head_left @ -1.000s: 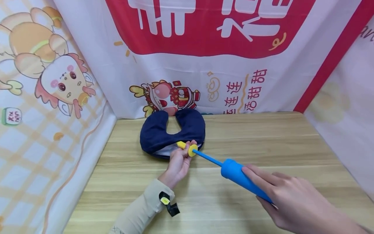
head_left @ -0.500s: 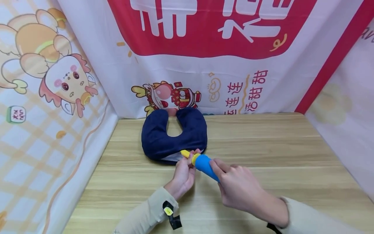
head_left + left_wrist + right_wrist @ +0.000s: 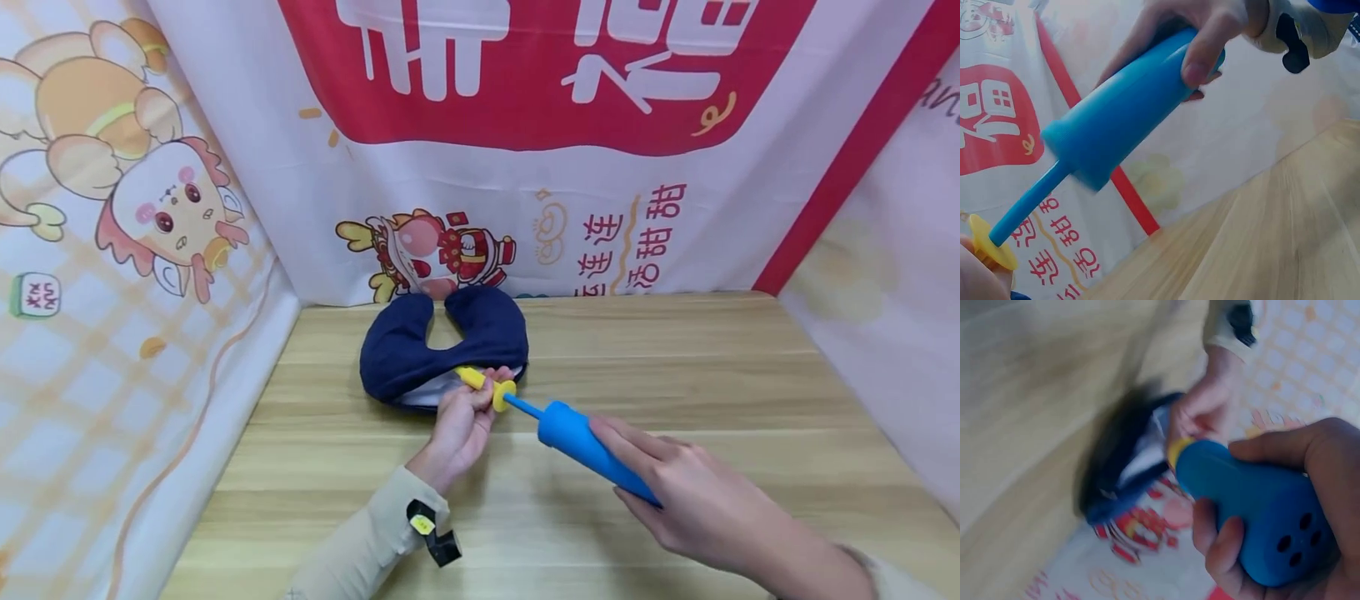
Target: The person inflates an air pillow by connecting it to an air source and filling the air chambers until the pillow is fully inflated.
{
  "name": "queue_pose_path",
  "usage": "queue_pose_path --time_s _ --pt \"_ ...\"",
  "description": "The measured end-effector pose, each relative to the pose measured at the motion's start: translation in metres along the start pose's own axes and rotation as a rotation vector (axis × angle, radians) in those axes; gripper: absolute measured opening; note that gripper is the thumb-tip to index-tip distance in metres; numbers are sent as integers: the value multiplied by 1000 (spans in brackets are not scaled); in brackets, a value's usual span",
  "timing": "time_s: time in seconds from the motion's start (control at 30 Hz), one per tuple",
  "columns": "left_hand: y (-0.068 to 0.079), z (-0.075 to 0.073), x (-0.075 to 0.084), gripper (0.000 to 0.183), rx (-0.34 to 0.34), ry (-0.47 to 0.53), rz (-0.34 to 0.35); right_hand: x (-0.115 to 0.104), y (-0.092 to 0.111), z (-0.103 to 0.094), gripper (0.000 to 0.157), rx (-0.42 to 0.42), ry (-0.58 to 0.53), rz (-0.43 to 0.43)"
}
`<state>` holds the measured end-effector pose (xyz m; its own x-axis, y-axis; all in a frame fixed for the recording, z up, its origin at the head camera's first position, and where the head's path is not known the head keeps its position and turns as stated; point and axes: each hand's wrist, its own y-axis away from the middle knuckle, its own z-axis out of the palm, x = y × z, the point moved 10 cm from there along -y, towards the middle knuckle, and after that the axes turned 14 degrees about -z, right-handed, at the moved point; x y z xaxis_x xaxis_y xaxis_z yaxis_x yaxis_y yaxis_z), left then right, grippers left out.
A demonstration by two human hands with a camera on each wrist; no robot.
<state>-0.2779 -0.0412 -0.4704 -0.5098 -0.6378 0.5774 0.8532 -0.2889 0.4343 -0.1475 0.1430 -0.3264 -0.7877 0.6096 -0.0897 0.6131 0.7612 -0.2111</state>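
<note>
A navy U-shaped neck pillow (image 3: 491,327) lies against the back cloth, its front edge parted over a white lining (image 3: 427,390). At that opening my left hand (image 3: 459,425) pinches the yellow nozzle end (image 3: 472,377) of a hand air pump. The nozzle tip overlaps the pillow's edge. My right hand (image 3: 697,492) grips the pump's blue barrel (image 3: 1125,100), drawn back so that a thin blue rod (image 3: 523,405) shows behind the yellow collar (image 3: 504,396). Small holes dot the barrel's rounded end (image 3: 1291,540) in the right wrist view, which is blurred.
Everything sits on a wood-grain table (image 3: 675,358). A white and red printed cloth (image 3: 540,108) stands along the back, and patterned cloths hang at left (image 3: 150,350) and right (image 3: 885,333). A black strap (image 3: 431,533) is round the left sleeve.
Half a second ago the barrel was pushed up to the yellow collar, hiding the rod. My right hand has since pulled it back right and down. The left hand keeps its pinch.
</note>
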Motion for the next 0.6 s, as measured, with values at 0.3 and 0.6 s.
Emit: queue_pose_path --time_s 0.3,0.6 --pt "4 4 -2 38 22 -1 17 -10 15 -34 84 -31 56 35" --pt "9 -3 -27 30 92 3 -11 -27 -32 -10 61 127 200 55"
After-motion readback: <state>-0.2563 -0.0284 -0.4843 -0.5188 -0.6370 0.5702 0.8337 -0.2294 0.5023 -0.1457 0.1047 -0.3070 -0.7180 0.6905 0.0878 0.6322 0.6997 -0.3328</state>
